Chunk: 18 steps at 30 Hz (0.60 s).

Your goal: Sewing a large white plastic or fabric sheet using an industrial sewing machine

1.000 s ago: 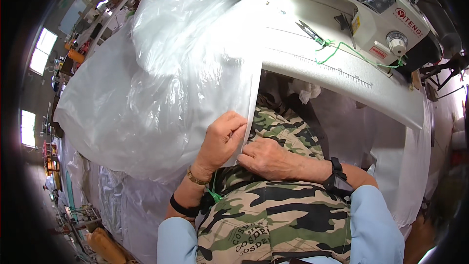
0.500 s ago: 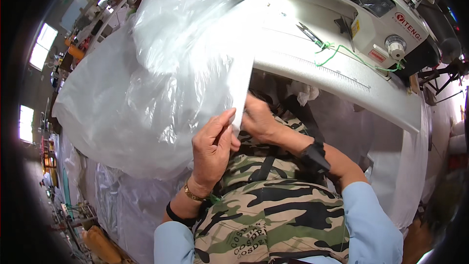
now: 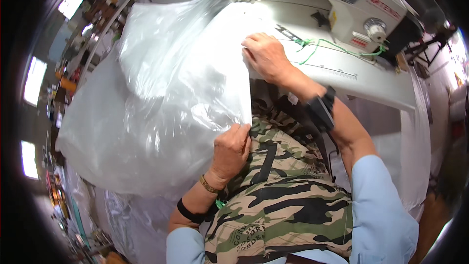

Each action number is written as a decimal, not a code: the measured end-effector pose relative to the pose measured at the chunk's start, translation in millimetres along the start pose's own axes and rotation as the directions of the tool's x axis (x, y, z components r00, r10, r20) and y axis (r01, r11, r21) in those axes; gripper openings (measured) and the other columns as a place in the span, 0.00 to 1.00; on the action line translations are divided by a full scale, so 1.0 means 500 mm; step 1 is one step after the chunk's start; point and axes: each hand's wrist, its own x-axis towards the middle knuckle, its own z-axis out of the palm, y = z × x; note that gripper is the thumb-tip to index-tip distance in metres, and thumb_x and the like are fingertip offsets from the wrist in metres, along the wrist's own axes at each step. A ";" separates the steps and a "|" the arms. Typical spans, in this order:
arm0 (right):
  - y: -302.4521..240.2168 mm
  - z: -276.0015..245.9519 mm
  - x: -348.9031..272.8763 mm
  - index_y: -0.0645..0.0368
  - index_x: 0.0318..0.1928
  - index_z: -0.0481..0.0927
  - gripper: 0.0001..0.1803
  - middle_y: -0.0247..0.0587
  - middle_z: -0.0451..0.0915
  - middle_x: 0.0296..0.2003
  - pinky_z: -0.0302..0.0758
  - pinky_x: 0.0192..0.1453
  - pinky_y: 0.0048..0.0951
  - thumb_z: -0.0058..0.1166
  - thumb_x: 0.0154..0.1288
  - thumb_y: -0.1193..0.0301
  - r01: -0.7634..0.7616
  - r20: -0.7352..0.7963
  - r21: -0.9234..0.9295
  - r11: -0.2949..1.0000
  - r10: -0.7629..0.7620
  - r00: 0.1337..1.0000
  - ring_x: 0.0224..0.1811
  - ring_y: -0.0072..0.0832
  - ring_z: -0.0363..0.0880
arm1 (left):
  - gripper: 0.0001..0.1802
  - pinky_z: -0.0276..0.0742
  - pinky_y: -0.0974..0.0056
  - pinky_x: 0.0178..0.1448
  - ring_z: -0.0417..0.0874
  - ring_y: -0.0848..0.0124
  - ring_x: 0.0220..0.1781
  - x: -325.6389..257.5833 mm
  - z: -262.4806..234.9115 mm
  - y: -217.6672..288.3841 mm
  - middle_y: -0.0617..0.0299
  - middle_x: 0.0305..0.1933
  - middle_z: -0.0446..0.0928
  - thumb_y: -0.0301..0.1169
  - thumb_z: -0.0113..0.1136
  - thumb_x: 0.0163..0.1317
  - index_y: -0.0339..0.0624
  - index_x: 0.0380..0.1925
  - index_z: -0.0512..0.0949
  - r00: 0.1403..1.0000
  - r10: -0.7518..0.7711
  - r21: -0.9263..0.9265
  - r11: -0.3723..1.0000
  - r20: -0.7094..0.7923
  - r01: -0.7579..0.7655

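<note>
Sheet: the clear plastic sheet (image 3: 146,137) billows out left of both my hands, its straight edge running between them.
Left hand: my left hand (image 3: 232,147) is nearer my body, fingers curled, knuckles up, clamped on the sheet's edge.
Right hand: my right hand (image 3: 267,57) is well apart from the left, reaching farther forward, wrist bent, fingertips on the sheet; I cannot tell whether they pinch or press it.
Wrists: a gold bracelet (image 3: 209,184) on the left, a black strapped device (image 3: 321,110) on the right.
Table: the pale tabletop (image 3: 376,90) reaches under my right hand, with ruler marks right of it.
Snips: a pair of snips (image 3: 289,34) lies just right of my right fingers, green thread (image 3: 323,49) trailing away rightward.
Machine: the white sewing machine (image 3: 349,17) stands beyond my right hand, its lamp lighting the sheet.
Lap: a camouflage apron (image 3: 298,210) below my hands.
Room: bright windows (image 3: 34,80) and cluttered shelving far left of my hands.
Hard to see: glare washes out the sheet under the needle; my left fingertips are hidden; the room's rim is dark.
</note>
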 end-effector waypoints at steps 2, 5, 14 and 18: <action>0.051 0.024 0.032 0.60 0.41 0.80 0.10 0.44 0.82 0.45 0.75 0.50 0.41 0.54 0.67 0.66 0.034 0.024 -0.086 0.996 -0.032 0.999 0.49 0.42 0.79 | 0.14 0.72 0.54 0.33 0.77 0.51 0.29 0.004 0.008 -0.010 0.50 0.28 0.72 0.19 0.61 0.56 0.35 0.44 0.78 0.998 -0.021 -0.015 1.000 0.066 0.022; 0.088 0.018 0.056 0.60 0.50 0.79 0.19 0.46 0.77 0.57 0.67 0.64 0.45 0.49 0.69 0.58 -0.006 0.321 -0.077 0.997 0.031 0.947 0.61 0.41 0.74 | 0.13 0.74 0.54 0.34 0.79 0.51 0.29 0.002 0.016 -0.026 0.49 0.29 0.75 0.19 0.60 0.57 0.34 0.44 0.78 0.997 -0.005 -0.055 0.998 0.083 0.009; 0.088 0.028 0.087 0.63 0.68 0.68 0.33 0.53 0.65 0.70 0.52 0.76 0.50 0.43 0.73 0.52 -0.121 0.489 -0.070 0.990 0.139 0.861 0.74 0.41 0.61 | 0.10 0.75 0.56 0.33 0.80 0.53 0.27 0.040 0.007 -0.076 0.50 0.28 0.77 0.20 0.58 0.59 0.34 0.42 0.80 0.995 -0.097 -0.072 0.993 0.005 0.097; 0.100 0.042 0.077 0.67 0.68 0.66 0.36 0.56 0.64 0.71 0.51 0.77 0.51 0.45 0.72 0.50 -0.060 0.444 -0.063 0.996 0.081 0.892 0.75 0.45 0.59 | 0.09 0.74 0.58 0.31 0.79 0.56 0.24 0.106 -0.009 -0.089 0.49 0.25 0.76 0.20 0.57 0.60 0.33 0.40 0.80 0.990 -0.137 -0.065 0.989 -0.014 0.136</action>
